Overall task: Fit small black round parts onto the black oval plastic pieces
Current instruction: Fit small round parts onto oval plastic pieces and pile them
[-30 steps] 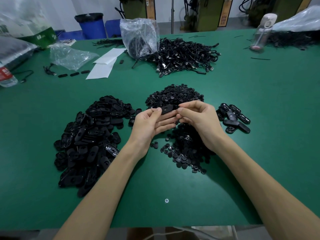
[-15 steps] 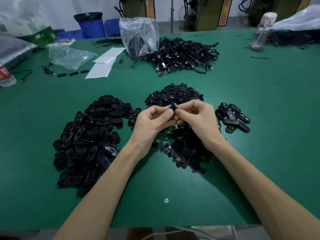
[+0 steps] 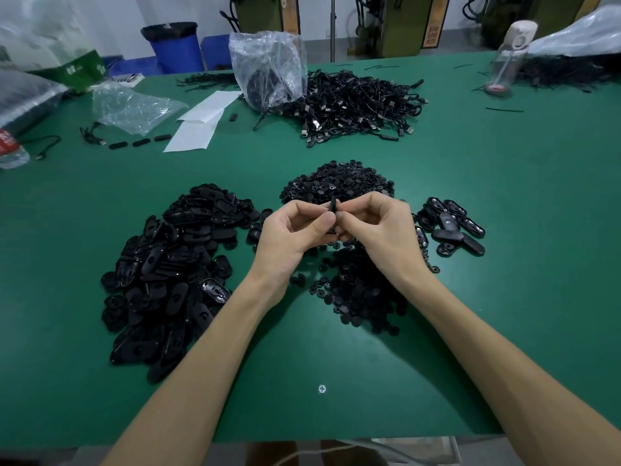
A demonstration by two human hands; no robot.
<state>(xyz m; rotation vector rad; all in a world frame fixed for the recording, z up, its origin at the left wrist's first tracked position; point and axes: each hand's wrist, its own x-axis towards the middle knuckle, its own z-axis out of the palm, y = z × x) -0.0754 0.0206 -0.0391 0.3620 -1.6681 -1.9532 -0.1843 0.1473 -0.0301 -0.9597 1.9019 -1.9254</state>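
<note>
Pressing seems to be the step in hand: over the green table [image 3: 504,314] the left hand [image 3: 292,235] and right hand [image 3: 378,227] meet, fingers clamped on one black oval piece [image 3: 333,206] held edge-on. Whether a round part sits in it I cannot tell. Next comes a firm squeeze, then probably laying it with the few ovals [image 3: 450,227] at right. Round parts [image 3: 363,287] lie heaped beneath the hands, loose ovals [image 3: 168,264] to the left. Beyond are tangled cables [image 3: 356,102], a clear bag [image 3: 268,62] and a blue bin [image 3: 174,45].
</note>
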